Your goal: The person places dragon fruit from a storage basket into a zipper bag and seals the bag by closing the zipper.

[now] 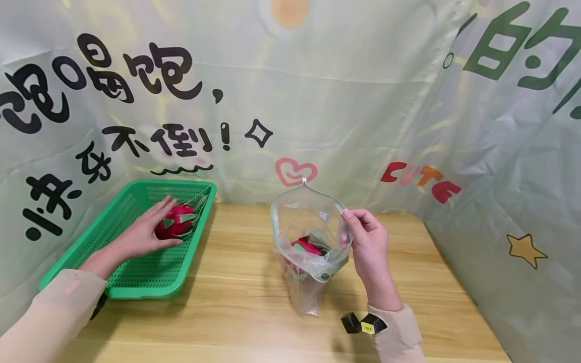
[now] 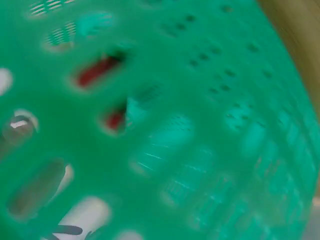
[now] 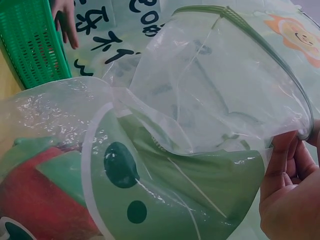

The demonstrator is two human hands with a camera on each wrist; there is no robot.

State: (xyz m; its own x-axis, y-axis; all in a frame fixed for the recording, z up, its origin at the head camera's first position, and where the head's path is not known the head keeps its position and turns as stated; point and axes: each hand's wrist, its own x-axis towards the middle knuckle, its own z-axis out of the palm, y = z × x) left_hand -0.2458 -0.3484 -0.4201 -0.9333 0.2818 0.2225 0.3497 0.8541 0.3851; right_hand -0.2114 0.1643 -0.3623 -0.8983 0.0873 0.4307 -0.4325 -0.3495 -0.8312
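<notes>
- Seems to be at the step of picking a dragon fruit (image 1: pixel 177 227) out of the green perforated plastic basket (image 1: pixel 140 292), with the clear zip bag (image 1: pixel 306 287) held ready to receive it.
- Reaches into the basket with the left hand (image 1: pixel 147 229), fingers spread and nearly straight over the fruit, thumb apart, nothing visibly gripped; cannot tell light touching from a close hover.
- Pinches the bag's zip rim at its right side between thumb and fingers of the right hand (image 1: pixel 368 242), holding the mouth wide.
- Likely calls next for curling the left fingers round the fruit, lifting it over the basket rim and carrying it across to the bag, with the right pinch firm against a sagging mouth.
- Counted in the basket: one dragon fruit, toward the far end, near the right wall.
- Counted in the bag: one bagged dragon fruit (image 1: pixel 308 245), seen through the film; cannot rule out more, given the green print.
- Counted on the wooden table (image 1: pixel 236 242): one basket at left, one bag upright to its right, well apart.
- Counted at work: two hands.
</notes>
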